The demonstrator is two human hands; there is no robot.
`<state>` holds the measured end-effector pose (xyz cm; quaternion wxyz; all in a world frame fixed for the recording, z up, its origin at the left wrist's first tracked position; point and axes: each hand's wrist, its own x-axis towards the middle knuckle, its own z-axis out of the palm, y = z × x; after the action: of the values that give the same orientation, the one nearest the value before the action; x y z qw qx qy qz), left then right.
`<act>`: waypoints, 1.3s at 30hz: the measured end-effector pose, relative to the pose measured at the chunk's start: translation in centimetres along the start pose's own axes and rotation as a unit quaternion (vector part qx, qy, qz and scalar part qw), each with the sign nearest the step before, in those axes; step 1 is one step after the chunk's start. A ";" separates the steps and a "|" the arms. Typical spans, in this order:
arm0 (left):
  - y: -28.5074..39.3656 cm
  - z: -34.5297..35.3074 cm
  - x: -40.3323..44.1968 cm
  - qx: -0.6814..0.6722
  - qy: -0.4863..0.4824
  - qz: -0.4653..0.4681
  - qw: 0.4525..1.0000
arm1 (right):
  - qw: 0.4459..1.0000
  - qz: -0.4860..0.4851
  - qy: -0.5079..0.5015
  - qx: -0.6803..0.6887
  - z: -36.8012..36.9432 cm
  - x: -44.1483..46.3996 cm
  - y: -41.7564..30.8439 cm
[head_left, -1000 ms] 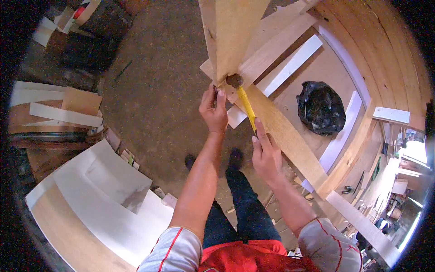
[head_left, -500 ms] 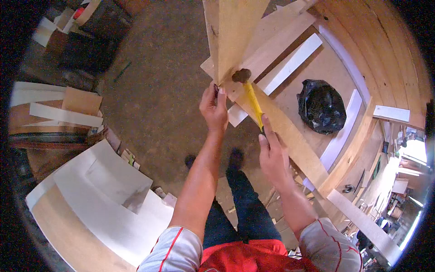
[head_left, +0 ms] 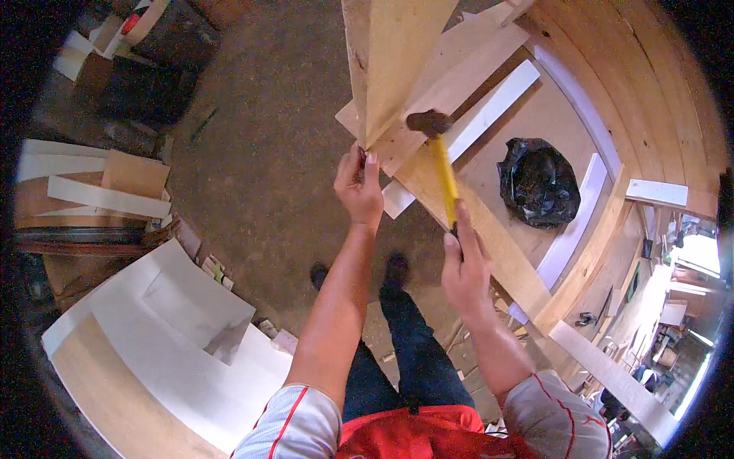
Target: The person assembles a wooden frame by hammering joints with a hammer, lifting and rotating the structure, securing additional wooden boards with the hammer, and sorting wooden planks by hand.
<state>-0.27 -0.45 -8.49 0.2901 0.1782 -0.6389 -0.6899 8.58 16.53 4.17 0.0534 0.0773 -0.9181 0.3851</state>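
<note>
My right hand (head_left: 468, 268) is wrapped round the yellow handle of a hammer (head_left: 443, 164). The hammer's dark head is raised a little to the right of the corner of an upright wooden panel (head_left: 397, 61). At that corner's lower tip is my left hand (head_left: 359, 183), its thumb and fingers pinched together against the wood. A small dark thing shows between those fingers, too small to name. Beneath the hammer, a long wooden board (head_left: 482, 222) runs diagonally, meeting other boards near the corner.
A black plastic bag (head_left: 539, 183) lies on the bench at right, beside white strips (head_left: 497, 103). Large white sheets (head_left: 176, 306) are stacked at lower left. More boards (head_left: 107, 195) lie at far left. A wooden wall (head_left: 650, 92) rises at upper right.
The hammer has swung to the right, away from the panel corner, and my right hand has moved slightly right and down. My left hand stays at the corner.
</note>
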 end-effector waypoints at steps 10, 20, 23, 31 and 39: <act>0.8 -0.3 -0.3 -0.007 -0.005 -0.035 0.999 | 0.994 0.034 -0.100 -0.028 1.4 -0.1 0.5; -0.3 -0.3 -0.2 0.014 -0.001 0.006 1.000 | 0.999 0.007 -0.023 -0.025 2.0 -0.5 0.1; -0.6 -0.2 -0.2 0.031 0.003 0.000 1.000 | 0.991 0.079 -0.096 -0.039 0.9 0.5 -0.8; 0.1 0.3 0.1 -0.021 0.014 0.029 0.999 | 1.000 -0.008 0.012 -0.009 0.0 -0.4 -1.3; -0.3 -0.3 -0.3 0.018 -0.019 -0.014 1.000 | 0.987 0.088 -0.114 -0.071 -0.6 0.6 -2.1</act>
<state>0.06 -0.52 -8.86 0.2653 0.1793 -0.6536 -0.6858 8.44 15.49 6.17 -0.0804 0.0356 -0.9465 0.3105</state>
